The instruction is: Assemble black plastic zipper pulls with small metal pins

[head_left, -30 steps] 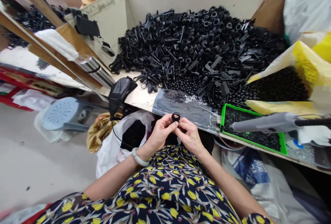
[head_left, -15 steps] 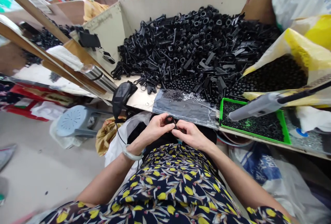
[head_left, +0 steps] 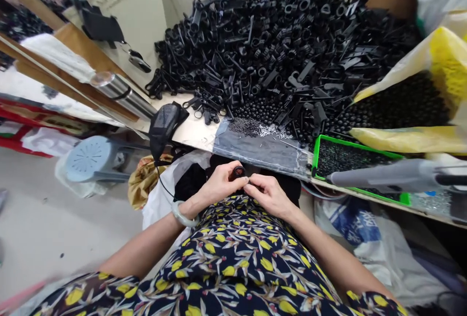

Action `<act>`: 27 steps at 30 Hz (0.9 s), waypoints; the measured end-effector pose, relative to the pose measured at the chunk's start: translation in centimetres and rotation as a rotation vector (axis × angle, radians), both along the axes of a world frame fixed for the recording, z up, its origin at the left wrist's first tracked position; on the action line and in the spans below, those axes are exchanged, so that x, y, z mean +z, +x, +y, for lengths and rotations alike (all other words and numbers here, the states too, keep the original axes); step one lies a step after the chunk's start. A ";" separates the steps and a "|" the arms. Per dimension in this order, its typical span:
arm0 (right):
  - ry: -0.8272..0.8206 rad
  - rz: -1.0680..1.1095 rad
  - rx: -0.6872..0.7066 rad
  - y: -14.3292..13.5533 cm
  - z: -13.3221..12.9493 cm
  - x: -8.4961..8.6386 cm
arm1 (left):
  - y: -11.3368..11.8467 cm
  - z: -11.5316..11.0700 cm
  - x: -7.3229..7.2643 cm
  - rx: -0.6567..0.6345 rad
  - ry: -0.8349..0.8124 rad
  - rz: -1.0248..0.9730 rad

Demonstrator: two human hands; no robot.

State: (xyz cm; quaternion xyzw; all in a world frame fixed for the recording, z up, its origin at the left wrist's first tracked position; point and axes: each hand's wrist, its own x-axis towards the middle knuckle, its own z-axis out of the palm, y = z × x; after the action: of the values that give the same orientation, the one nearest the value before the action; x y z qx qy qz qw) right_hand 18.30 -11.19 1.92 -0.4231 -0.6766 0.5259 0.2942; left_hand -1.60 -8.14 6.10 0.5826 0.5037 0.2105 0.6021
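My left hand [head_left: 222,179] is closed on a black plastic ring part [head_left: 239,172], whose round opening faces up at the edge of the fingers. My right hand [head_left: 269,193] meets it at the left thumb tip, thumb and forefinger pinched together. A tiny dark bit shows at that pinch, too small to name. Both hands are in front of the bench edge, above the lap. Just beyond them lies a dark work mat [head_left: 260,153] with small black beads [head_left: 243,126] and short silvery pins [head_left: 272,131] on its far side.
A large heap of black plastic parts [head_left: 255,53] fills the back of the bench. On the right, a grey tool [head_left: 383,174] hangs over a green-rimmed tray [head_left: 316,155]. At left are a black mesh-covered object [head_left: 166,126], a steel flask [head_left: 122,94] and a blue stool [head_left: 87,158].
The view has tipped down and closer to the bench. Both hands stay together at the ring part, which has turned slightly. The grey tool appears lower and further right.
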 end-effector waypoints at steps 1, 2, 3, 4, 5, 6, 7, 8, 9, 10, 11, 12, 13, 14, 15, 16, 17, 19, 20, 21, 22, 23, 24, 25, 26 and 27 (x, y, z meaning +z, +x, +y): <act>-0.043 0.026 0.005 -0.1 0.2 -0.1 | -0.1 0.2 -0.3 -0.001 -0.059 -0.032; -0.102 0.067 0.009 -0.2 0.4 -0.3 | -0.2 0.5 -0.8 0.002 -0.122 -0.075; -0.172 0.120 0.008 -0.4 0.7 -0.4 | -0.2 0.9 -1.2 0.015 -0.178 -0.128; -0.248 0.177 -0.002 -0.6 1.0 -0.6 | -0.2 1.3 -1.7 0.039 -0.219 -0.187; -0.321 0.231 -0.022 -0.9 1.3 -0.7 | -0.2 1.7 -2.1 0.071 -0.246 -0.250; -0.380 0.280 -0.051 -1.2 1.6 -0.7 | -0.1 2.0 -2.5 0.109 -0.257 -0.310; -0.424 0.320 -0.088 -1.6 1.9 -0.8 | 0.0 2.3 -2.7 0.146 -0.255 -0.362; -0.456 0.357 -0.129 -1.9 2.2 -0.8 | 0.2 2.5 -2.7 0.181 -0.244 -0.408; -0.475 0.396 -0.178 -2.3 2.6 -0.7 | 0.5 2.6 -2.7 0.220 -0.226 -0.448; -0.488 0.436 -0.228 -2.6 2.9 -0.7 | 0.7 2.6 -2.6 0.268 -0.204 -0.483; -0.497 0.475 -0.277 -2.9 3.3 -0.7 | 0.9 2.5 -2.4 0.324 -0.178 -0.507; -0.504 0.507 -0.321 -3.1 3.6 -0.7 | 1.1 2.3 -2.3 0.376 -0.151 -0.522; -0.500 0.524 -0.357 -3.2 4.0 -0.7 | 1.2 2.1 -2.3 0.411 -0.127 -0.527; -0.480 0.523 -0.382 -3.3 4.5 -0.7 | 1.3 1.9 -2.3 0.426 -0.107 -0.523; -0.439 0.503 -0.393 -3.3 4.9 -0.8 | 1.3 1.7 -2.4 0.418 -0.090 -0.509; -0.382 0.469 -0.395 -3.3 5.3 -0.9 | 1.4 1.7 -2.5 0.399 -0.076 -0.490; -0.317 0.428 -0.393 -3.2 5.7 -1.0 | 1.4 1.7 -2.8 0.381 -0.061 -0.475; -0.214 0.357 -0.392 -3.1 6.4 -1.2 | 1.5 2.0 -3.2 0.366 -0.033 -0.456; -0.187 0.332 -0.396 -3.0 6.7 -1.3 | 1.5 2.3 -3.4 0.363 -0.018 -0.442; -0.177 0.314 -0.400 -2.9 6.9 -1.4 | 1.6 2.7 -3.6 0.358 0.004 -0.415; -0.172 0.301 -0.410 -2.7 7.1 -1.5 | 1.6 3.0 -3.6 0.348 0.036 -0.375; -0.171 0.295 -0.420 -2.6 7.3 -1.5 | 1.7 3.4 -3.6 0.331 0.077 -0.320; -0.177 0.301 -0.429 -2.4 7.5 -1.5 | 1.8 3.7 -3.5 0.306 0.126 -0.259; -0.196 0.320 -0.432 -2.1 7.6 -1.5 | 1.9 3.9 -3.3 0.273 0.178 -0.204; -0.227 0.352 -0.428 -1.9 7.8 -1.5 | 1.9 4.1 -3.1 0.237 0.233 -0.160; -0.264 0.389 -0.417 -1.7 8.0 -1.4 | 2.0 4.2 -2.8 0.203 0.287 -0.127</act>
State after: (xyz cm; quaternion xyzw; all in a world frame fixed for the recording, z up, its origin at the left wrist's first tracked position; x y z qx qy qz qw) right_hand 16.61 -3.23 0.53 -0.4788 -0.4318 0.6087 0.4623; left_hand 0.37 -3.89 3.30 0.5943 0.4856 0.3762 0.5191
